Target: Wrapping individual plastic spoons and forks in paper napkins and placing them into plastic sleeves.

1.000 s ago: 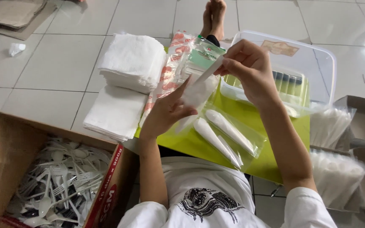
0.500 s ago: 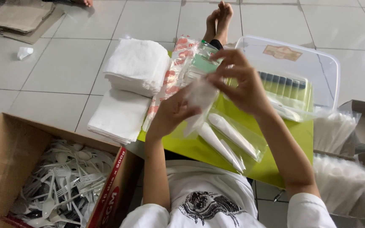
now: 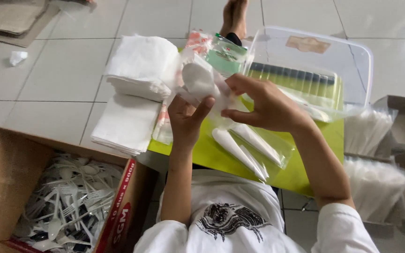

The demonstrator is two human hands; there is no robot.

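I sit on the tiled floor (image 3: 62,79) with a lime-green flat board (image 3: 212,154) across my lap as a surface, so everything I need lies within reach. My left hand (image 3: 186,122) is cupped upward, its fingers curled around a folded white paper napkin (image 3: 198,80) and the thin clear plastic sleeve (image 3: 221,100) about it, holding both up off the board where I can see them. My right hand (image 3: 266,105) comes in from the side, thumb and fingers pinched on the sleeve's edge beside the napkin; whether the napkin is already partly inside the sleeve I cannot tell. Just beneath my hands lie clear packets with white plastic cutlery inside (image 3: 251,150), flat on the board. Two stacks of white napkins (image 3: 134,93) sit on the floor to my left, near the board. A brown cardboard box of loose white plastic forks and spoons (image 3: 62,201) stands by my left knee. A clear plastic tub (image 3: 357,61) rests at the board's far right edge, and bundles of clear bags (image 3: 371,182) lie on my right.
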